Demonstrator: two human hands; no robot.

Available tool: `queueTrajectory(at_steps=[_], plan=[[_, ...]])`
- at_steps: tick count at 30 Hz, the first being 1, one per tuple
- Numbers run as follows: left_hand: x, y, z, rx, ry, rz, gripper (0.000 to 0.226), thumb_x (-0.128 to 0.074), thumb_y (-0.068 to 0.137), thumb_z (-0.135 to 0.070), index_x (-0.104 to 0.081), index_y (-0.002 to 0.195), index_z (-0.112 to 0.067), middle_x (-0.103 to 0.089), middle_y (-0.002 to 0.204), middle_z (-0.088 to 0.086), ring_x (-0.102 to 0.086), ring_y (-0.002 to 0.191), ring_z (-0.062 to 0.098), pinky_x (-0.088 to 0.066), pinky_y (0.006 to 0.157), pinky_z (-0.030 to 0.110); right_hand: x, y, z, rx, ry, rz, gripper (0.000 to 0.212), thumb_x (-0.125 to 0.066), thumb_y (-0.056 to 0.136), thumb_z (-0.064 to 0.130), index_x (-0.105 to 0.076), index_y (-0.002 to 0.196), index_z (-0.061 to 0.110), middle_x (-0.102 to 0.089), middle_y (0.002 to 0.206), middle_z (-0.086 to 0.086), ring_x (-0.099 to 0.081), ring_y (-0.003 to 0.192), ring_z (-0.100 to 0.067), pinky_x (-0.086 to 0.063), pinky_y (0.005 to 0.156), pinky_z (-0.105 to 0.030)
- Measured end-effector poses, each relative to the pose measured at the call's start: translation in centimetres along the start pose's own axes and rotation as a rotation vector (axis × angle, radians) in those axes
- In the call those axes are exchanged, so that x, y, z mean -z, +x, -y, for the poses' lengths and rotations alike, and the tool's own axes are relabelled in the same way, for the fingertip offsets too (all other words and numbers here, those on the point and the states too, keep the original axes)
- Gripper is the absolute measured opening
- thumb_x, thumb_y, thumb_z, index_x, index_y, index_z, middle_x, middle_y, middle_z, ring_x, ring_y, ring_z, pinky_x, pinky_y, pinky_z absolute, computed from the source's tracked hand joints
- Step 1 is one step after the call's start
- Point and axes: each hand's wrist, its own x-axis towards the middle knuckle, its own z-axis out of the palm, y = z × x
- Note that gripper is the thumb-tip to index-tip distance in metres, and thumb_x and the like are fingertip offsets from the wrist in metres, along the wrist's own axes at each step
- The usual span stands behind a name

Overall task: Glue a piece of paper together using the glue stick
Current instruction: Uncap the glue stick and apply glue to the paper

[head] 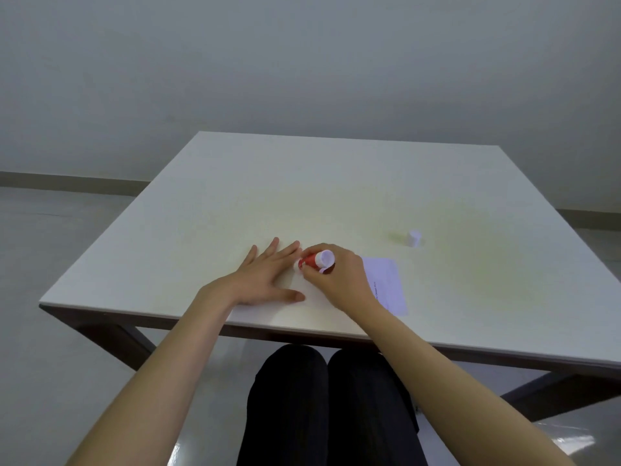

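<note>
A red glue stick (315,260) with a white end is gripped in my right hand (339,277), tilted with its lower tip down on the white paper (386,284). That sheet lies near the table's front edge, mostly hidden under both hands; a corner with small print shows at the right. My left hand (268,274) lies flat with fingers spread, pressing the sheet's left part, its fingertips just beside the glue stick. The stick's white cap (415,237) stands alone on the table, farther back to the right.
The white square table (268,183) has its front edge close to my lap. My legs in dark trousers show below it. Grey floor and a plain wall surround the table.
</note>
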Motion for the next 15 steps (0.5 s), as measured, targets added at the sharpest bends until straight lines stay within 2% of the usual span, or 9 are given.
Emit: queueTrajectory(at_steps=[4, 6, 10, 15], plan=[[0.2, 0.1, -0.1, 0.024, 0.044, 0.03, 0.09, -0.052, 0.085, -0.057, 0.002, 0.151, -0.027, 0.011, 0.159, -0.016, 0.019, 0.145, 0.012, 0.014, 0.118, 0.043, 1.3, 1.1, -0.5, -0.09, -0.018, -0.098, 0.01, -0.067, 0.082, 0.019, -0.071, 0.091, 0.021, -0.068, 0.085, 0.012, -0.057, 0.072, 0.008, -0.038, 0.063, 0.001], [0.2, 0.1, -0.2, 0.021, 0.04, 0.026, 0.091, -0.053, 0.084, -0.056, 0.001, 0.151, -0.027, 0.011, 0.159, -0.016, 0.019, 0.145, 0.013, 0.014, 0.117, 0.044, 1.2, 0.5, -0.6, -0.072, -0.003, -0.069, 0.01, -0.067, 0.08, 0.018, -0.071, 0.088, 0.023, -0.069, 0.083, 0.015, -0.059, 0.071, 0.006, -0.04, 0.064, -0.002], [0.0, 0.0, -0.3, 0.015, 0.009, 0.007, 0.092, -0.056, 0.084, -0.054, 0.001, 0.151, -0.028, 0.009, 0.159, -0.016, 0.02, 0.145, 0.012, 0.015, 0.117, 0.046, 1.0, -1.0, -0.6, -0.029, 0.045, 0.059, 0.011, -0.068, 0.075, 0.017, -0.071, 0.078, 0.028, -0.067, 0.068, 0.024, -0.058, 0.066, 0.01, -0.04, 0.056, -0.003], [0.2, 0.0, -0.7, 0.048, 0.079, 0.029, 0.092, -0.053, 0.084, -0.055, 0.003, 0.151, -0.025, 0.012, 0.159, -0.014, 0.019, 0.146, 0.014, 0.014, 0.117, 0.048, 2.4, 1.2, -0.6, -0.079, -0.035, -0.034, 0.008, -0.069, 0.08, 0.02, -0.073, 0.087, 0.021, -0.073, 0.087, 0.009, -0.061, 0.076, 0.001, -0.04, 0.063, -0.001]])
